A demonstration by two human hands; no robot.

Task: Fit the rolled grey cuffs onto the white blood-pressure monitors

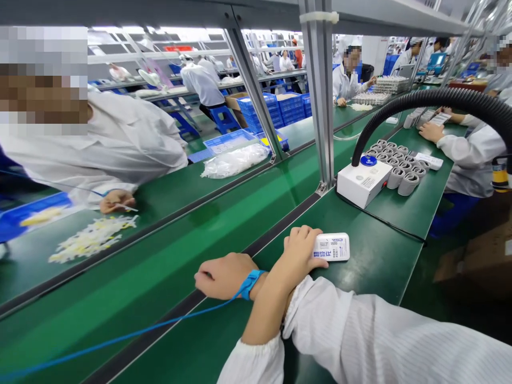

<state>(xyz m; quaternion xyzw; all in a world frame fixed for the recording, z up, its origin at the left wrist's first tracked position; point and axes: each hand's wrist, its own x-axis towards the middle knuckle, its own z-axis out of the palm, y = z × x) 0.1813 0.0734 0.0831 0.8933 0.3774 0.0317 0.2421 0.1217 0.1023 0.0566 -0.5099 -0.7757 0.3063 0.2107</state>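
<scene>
The left hand [301,255] clasps the end of a white rectangular printed unit [332,247], thumb and fingers closed narrowly around it (the blue-and-black print is too small to read). The unit lies flat on the green workbench [372,256], with bench surface running ahead of it to a white housing with a blue cap [363,181] and grey cylinders [398,173]. The bench's right edge lies near the unit. The right hand [224,276], crossed beneath the left forearm, rests over a dark divider strip [280,226], wearing a blue wrist strap [250,284] with a blue cord [120,338]. Nothing shows in it; its grip cannot be determined.
</scene>
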